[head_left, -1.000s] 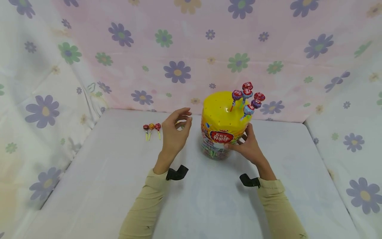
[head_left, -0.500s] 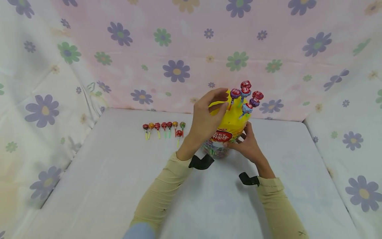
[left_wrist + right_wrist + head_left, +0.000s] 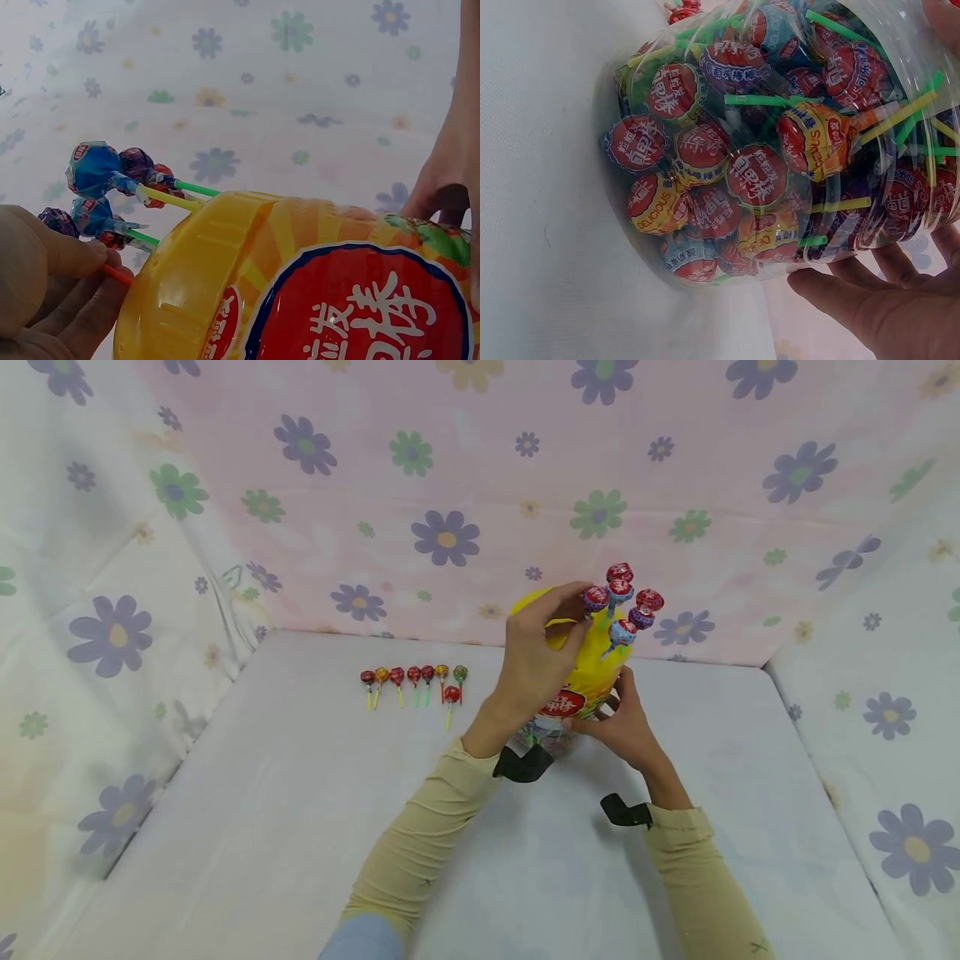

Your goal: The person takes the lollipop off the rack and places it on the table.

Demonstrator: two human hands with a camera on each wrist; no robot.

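A lollipop jar [image 3: 564, 702] stands on the table, with a yellow lid [image 3: 184, 255] and a red label; its clear lower part shows packed lollipops [image 3: 756, 174]. Several wrapped lollipops stick up from the right side of the lid. My left hand [image 3: 542, 656] reaches over the lid and pinches a purple lollipop [image 3: 596, 600] between thumb and fingers, around its orange stick [image 3: 116, 275]. That stick's end is at the lid's top; whether it sits in a hole is hidden. My right hand [image 3: 628, 722] holds the jar's right side, thumb in front.
Left of the jar, several lollipops lie in a row on the white table [image 3: 285, 777], with one red lollipop [image 3: 451, 694] slightly nearer. A flowered cloth [image 3: 487, 468] rises behind and at both sides.
My left hand has moved right from beside the jar to over its lid and now pinches the purple lollipop. My right hand has kept its hold on the jar.
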